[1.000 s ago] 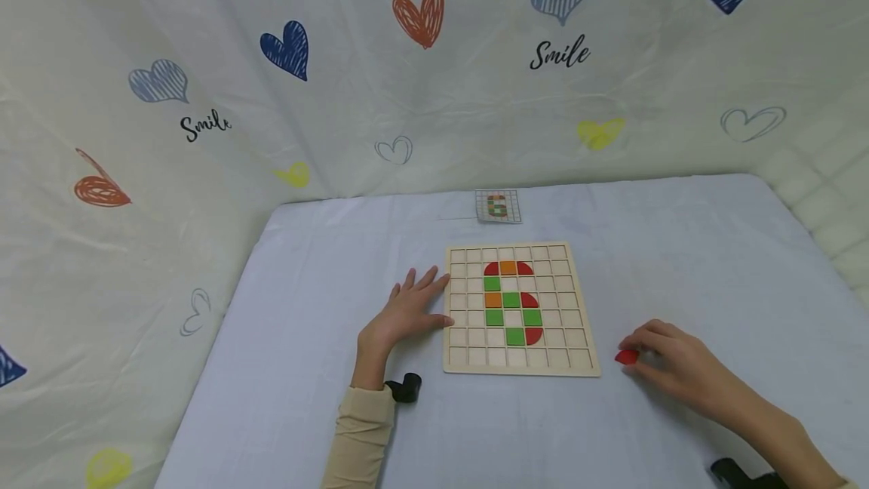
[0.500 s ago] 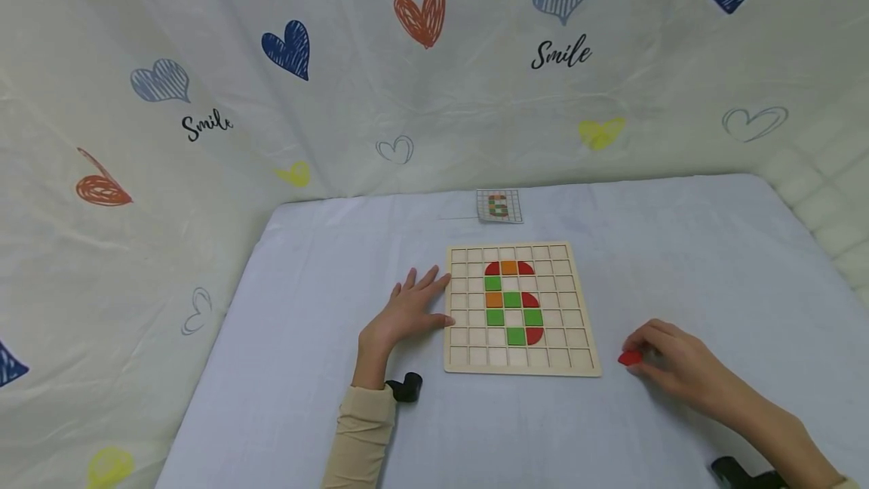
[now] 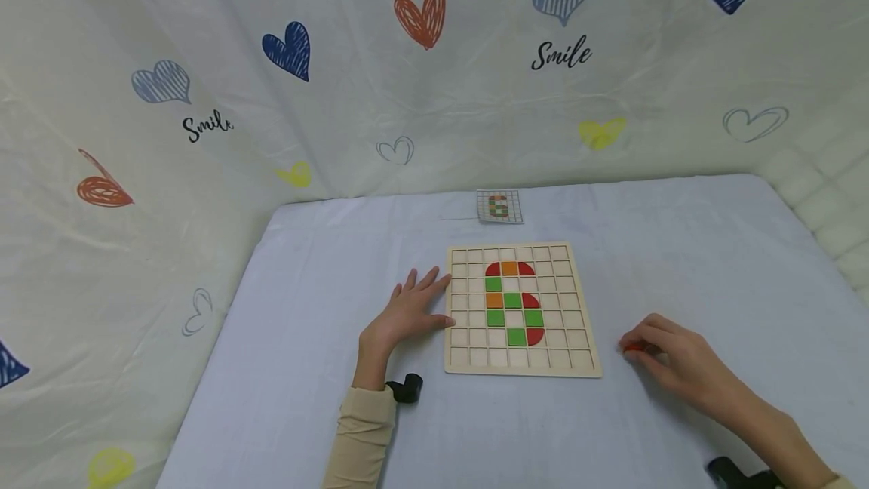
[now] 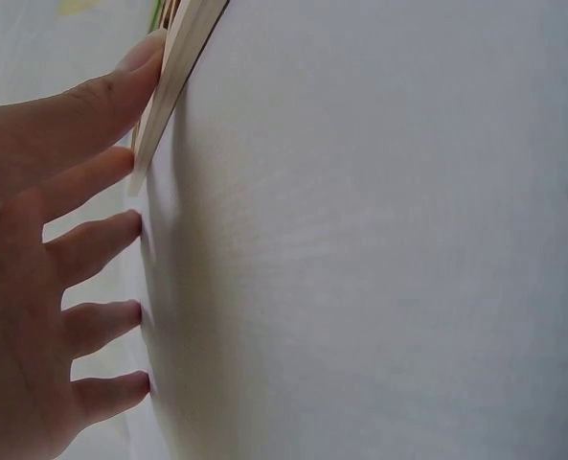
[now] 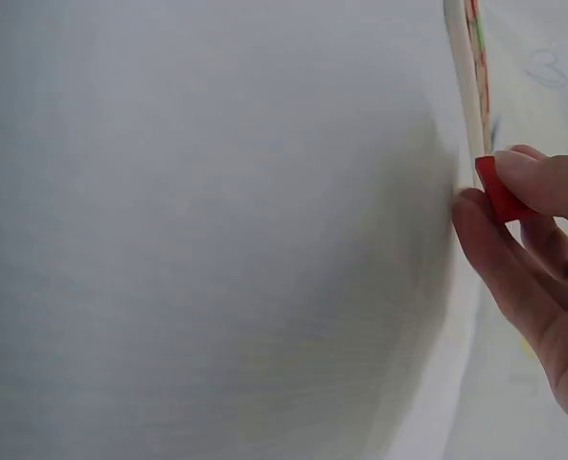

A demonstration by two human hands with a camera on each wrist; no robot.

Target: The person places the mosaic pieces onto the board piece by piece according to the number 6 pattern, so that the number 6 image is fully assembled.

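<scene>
A square wooden grid board [image 3: 475,358] lies on the white-covered table, with red, orange and green tiles set in some of its cells. My left hand [image 3: 405,314] is spread at the board's left side; its thumb [image 4: 142,59] and index finger touch the edge, and the other fingertips rest on the cloth. To the right of the board, my right hand [image 3: 681,359] pinches a red tile [image 5: 504,196] between thumb and fingers, just above the cloth. In the head view the fingers hide most of that tile [image 3: 635,347].
Beyond the board lies a small card [image 3: 499,207] printed with a coloured grid pattern. A white curtain [image 3: 468,96] with hearts hangs behind the table. Black wrist devices show at the left wrist [image 3: 406,389] and right wrist [image 3: 740,475].
The red tile has turned in my right fingers, from showing its face to showing mostly a thin strip. My left hand and the board have stayed in place.
</scene>
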